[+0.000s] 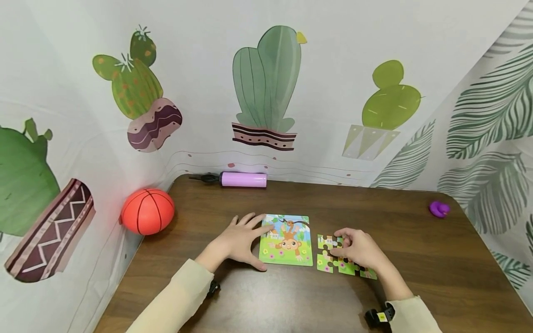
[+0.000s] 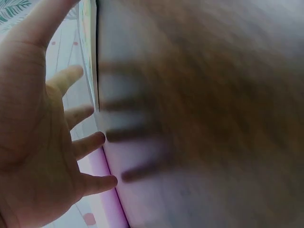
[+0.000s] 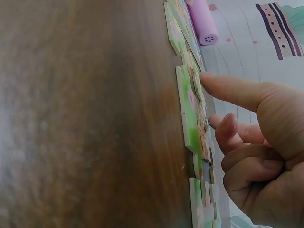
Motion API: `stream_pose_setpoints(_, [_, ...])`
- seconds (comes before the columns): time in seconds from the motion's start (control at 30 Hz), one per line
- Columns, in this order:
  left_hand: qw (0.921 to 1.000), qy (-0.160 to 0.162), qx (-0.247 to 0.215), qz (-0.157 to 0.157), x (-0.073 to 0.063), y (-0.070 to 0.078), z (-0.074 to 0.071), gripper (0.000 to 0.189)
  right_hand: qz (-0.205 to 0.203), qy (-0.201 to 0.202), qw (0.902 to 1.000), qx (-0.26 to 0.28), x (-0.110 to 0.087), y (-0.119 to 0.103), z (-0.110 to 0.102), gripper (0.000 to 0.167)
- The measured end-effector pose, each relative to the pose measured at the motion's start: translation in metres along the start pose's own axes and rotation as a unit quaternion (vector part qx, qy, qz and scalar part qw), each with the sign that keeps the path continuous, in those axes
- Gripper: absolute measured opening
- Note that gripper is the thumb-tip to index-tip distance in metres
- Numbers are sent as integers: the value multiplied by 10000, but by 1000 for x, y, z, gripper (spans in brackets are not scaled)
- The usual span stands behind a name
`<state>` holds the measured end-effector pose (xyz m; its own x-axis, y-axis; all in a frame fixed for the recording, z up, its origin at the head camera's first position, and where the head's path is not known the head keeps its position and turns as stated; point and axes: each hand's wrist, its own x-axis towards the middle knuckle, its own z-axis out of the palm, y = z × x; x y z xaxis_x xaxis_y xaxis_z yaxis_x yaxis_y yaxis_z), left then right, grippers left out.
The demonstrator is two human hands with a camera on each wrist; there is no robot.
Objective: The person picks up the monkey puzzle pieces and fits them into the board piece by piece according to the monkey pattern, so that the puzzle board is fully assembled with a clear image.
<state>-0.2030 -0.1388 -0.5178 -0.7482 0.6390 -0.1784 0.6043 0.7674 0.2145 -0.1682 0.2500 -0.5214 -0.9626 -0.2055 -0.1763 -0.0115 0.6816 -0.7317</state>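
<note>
My left hand (image 1: 240, 241) has its fingers spread over the left edge of a flat square board with a monkey picture (image 1: 287, 252). Its thumb lies at the near left corner; in the left wrist view the left hand (image 2: 52, 142) shows straight, separated fingers. To the right of the board lies a partly joined jigsaw puzzle (image 1: 346, 267) of green and flowered pieces. My right hand (image 1: 361, 249) holds a puzzle piece (image 1: 335, 241) at the far left part between thumb and index finger, low on the table. In the right wrist view the other fingers (image 3: 251, 166) are curled.
A lilac hand pump (image 1: 244, 179) with a black nozzle lies along the table's back edge. A red ball (image 1: 147, 211) is at the left edge. A purple rubber duck (image 1: 439, 209) sits at the far right of the brown table (image 1: 374, 203), before a cactus-print cloth (image 1: 325, 83).
</note>
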Motion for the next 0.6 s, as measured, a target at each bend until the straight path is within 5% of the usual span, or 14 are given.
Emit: stream_pose_setpoints(0.6, [9999,-65,-94,77,-2,2,-2,102,-81,-42,9999,-145,-1,-2,2,49])
